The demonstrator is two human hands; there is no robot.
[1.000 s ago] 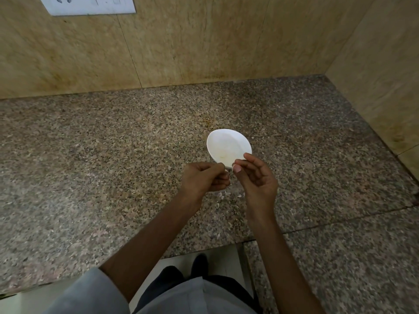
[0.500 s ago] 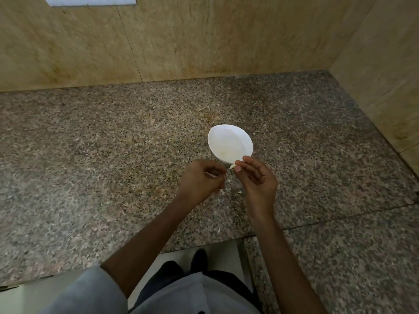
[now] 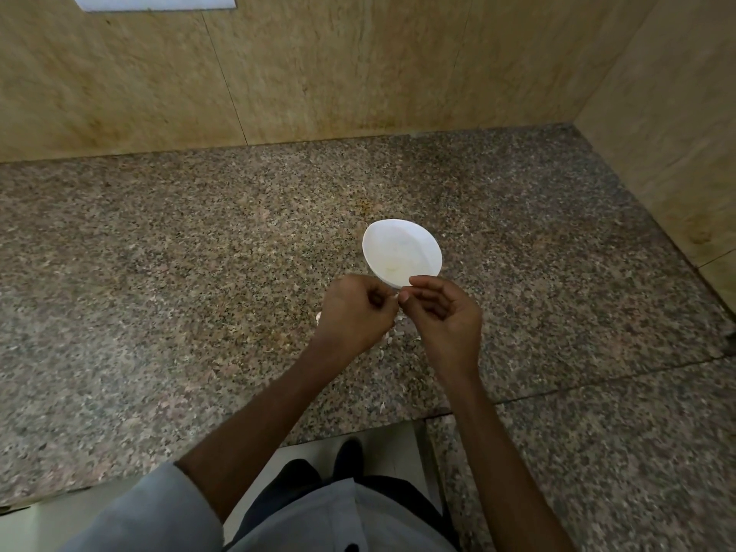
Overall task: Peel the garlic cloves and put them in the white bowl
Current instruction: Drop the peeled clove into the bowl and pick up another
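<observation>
left hand [image 3: 358, 312] curled, pinching garlic clove [image 3: 395, 297] | right hand [image 3: 442, 318] pinching same clove | white bowl [image 3: 414, 241] just beyond

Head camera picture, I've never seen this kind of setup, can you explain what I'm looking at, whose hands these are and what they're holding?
No machine here: a person wears a camera on the head, so this single view looks down at their own arms. The left hand and right hand meet over a granite counter, pinching a small white piece between them, probably a garlic clove; most of it is hidden. Beyond stands the white bowl; whether anything lies in it I cannot tell. Pale peel scraps lie on the counter under the hands.
</observation>
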